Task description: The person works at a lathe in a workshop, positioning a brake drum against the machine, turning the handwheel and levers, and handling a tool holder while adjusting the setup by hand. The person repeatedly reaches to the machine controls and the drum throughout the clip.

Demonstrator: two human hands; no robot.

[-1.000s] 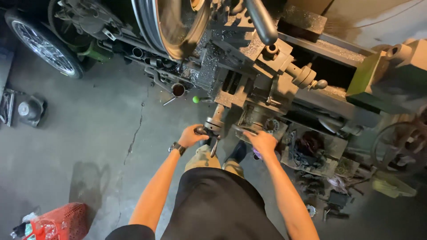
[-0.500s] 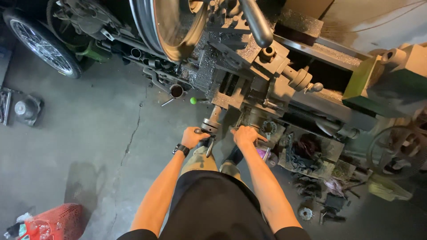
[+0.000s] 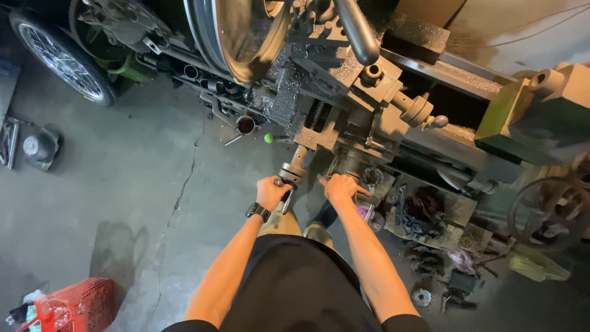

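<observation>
Standing at a large, grimy metal lathe [image 3: 393, 104], the person has both hands on its front controls. The left hand [image 3: 271, 192] is wrapped around the handle of a small crank handwheel [image 3: 290, 177] that sticks out from the carriage, its grip pressed together on that handle. The right hand [image 3: 340, 187] rests on a second handwheel [image 3: 351, 184] just beside the first; the fingers curl over it, but whether the grip is fully pressed together on it I cannot tell, since the back of the hand hides the palm side. A dark wristwatch [image 3: 258, 211] sits on the left wrist.

Up in the chuck a big shiny wheel rim [image 3: 243, 34] is mounted, and its surface looks smeared, which I judge to mean it is spinning. The tool post and carriage stand close to the rim's face, with metal chips heaped on the slide. From this I judge the machining to be under way: the rim is clamped and turning, the hands are at the feeds, and the cut itself is not finished, since the work remains mounted and both cranks are being held. How much metal is already taken off cannot be read from here.

On the cracked concrete floor [image 3: 123, 178] lie a red mesh basket [image 3: 74, 304] at the lower left, a spoked wheel [image 3: 61, 58] leaning at the upper left, and scrap parts [image 3: 430, 227] piled under the lathe bed on the right.
</observation>
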